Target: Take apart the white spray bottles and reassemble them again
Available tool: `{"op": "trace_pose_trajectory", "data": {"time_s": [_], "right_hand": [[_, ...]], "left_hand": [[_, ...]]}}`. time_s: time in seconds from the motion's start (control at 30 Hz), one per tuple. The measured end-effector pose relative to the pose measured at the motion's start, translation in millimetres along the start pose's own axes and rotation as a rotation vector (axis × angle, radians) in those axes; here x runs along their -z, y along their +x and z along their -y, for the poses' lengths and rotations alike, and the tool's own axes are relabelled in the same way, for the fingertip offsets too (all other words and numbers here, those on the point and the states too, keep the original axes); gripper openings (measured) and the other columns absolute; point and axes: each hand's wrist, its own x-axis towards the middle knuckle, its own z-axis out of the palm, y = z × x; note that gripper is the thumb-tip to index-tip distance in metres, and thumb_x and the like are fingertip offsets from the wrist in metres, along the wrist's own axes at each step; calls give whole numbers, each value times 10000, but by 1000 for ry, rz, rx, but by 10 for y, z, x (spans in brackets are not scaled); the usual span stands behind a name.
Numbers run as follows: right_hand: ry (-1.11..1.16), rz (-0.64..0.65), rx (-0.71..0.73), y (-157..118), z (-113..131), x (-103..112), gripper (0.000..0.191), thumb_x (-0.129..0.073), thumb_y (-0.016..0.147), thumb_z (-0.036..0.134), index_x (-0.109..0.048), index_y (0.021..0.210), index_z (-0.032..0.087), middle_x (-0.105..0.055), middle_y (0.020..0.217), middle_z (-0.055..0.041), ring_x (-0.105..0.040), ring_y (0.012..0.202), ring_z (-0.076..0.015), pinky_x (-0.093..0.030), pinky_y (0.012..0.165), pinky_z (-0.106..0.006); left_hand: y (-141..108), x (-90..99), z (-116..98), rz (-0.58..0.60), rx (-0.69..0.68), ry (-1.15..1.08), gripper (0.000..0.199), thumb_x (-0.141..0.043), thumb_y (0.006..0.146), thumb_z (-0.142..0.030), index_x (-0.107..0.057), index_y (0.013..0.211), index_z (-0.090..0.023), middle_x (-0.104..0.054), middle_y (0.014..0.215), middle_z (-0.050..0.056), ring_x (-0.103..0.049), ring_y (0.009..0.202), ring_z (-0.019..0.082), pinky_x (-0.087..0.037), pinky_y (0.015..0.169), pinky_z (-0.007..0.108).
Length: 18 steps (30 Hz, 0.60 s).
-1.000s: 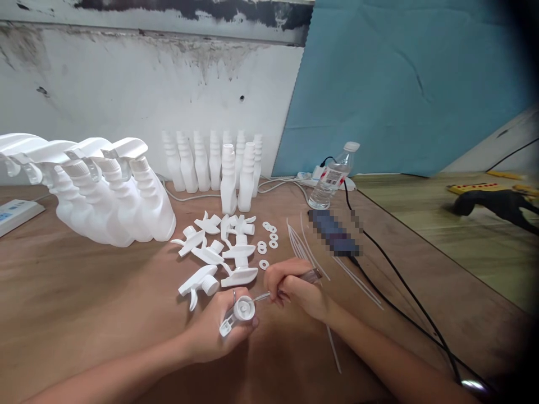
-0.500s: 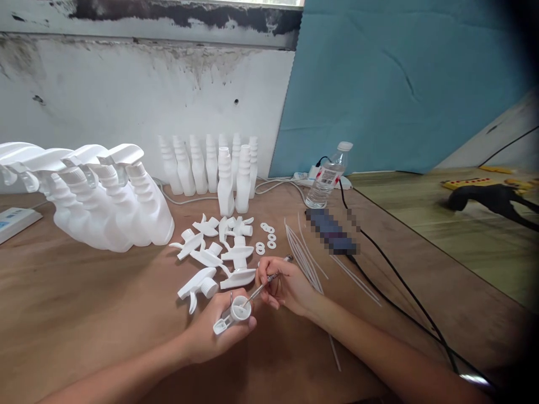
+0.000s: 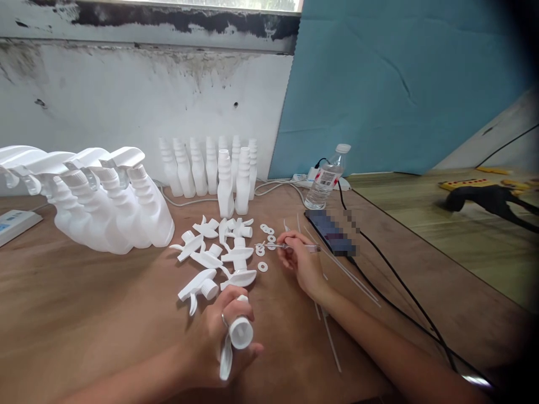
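My left hand [image 3: 223, 331] is wrapped round a white spray head [image 3: 241, 333], whose round cap opening faces up toward me. Between the fingertips of my right hand [image 3: 298, 261] is a thin metal tool [image 3: 290, 246], pointing left. Its tip is over the small white rings [image 3: 263, 266], touching or just above one of them; which one I cannot make out. Several white spray heads [image 3: 239, 253] lie left of the rings, behind my left hand. Thin white tubes [image 3: 332, 342] lie beneath and around my right forearm.
Capped spray bottles [image 3: 147, 210] stand at the left, open white bottles [image 3: 225, 185] along the wall. A water bottle [image 3: 324, 182], a phone [image 3: 328, 229] partly pixelated and black cables [image 3: 396, 292] are at the right. A power strip [image 3: 17, 224] sits far left.
My right hand has moved the tool away from the spray head, up and right to the rings. My left hand has turned the spray head and come slightly nearer. One ring formerly hidden now shows.
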Motion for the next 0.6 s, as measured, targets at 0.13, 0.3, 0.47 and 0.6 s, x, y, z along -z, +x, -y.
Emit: {"op": "trace_pose_trajectory", "data": {"time_s": [0.13, 0.3, 0.47, 0.6], "right_hand": [[-468, -64, 343, 24, -24, 111, 128, -475, 760, 200, -569, 677, 174, -467, 579, 28, -398, 526, -105, -306, 509, -234], [-531, -4, 471, -23, -59, 130, 163, -427, 789, 166, -560, 697, 185, -517, 623, 17, -440, 561, -118, -330, 552, -246], [-521, 53, 473, -25, -79, 106, 165, -434, 786, 164, -566, 689, 181, -541, 626, 18, -459, 569, -115, -329, 556, -240], [-525, 57, 456, -45, -73, 91, 165, -445, 780, 166, -575, 681, 182, -533, 602, 21, -439, 535, -110, -321, 534, -240]], "left_hand": [[1, 84, 62, -155, -115, 146, 511, -672, 762, -432, -383, 1143, -255, -439, 1089, 97, -534, 915, 241, -447, 793, 379], [247, 355, 209, -207, -44, 444, 591, -704, 733, -513, -408, 1158, -229, -450, 1137, 118, -508, 1022, 279, -458, 865, 424], [488, 556, 226, -101, 213, 652, 566, -682, 745, -534, -479, 1164, -212, -490, 1171, 125, -446, 1098, 315, -423, 928, 491], [491, 592, 288, -32, 269, 635, 695, -680, 754, -520, -400, 1320, -230, -431, 1315, 139, -388, 1194, 334, -380, 987, 532]]}}
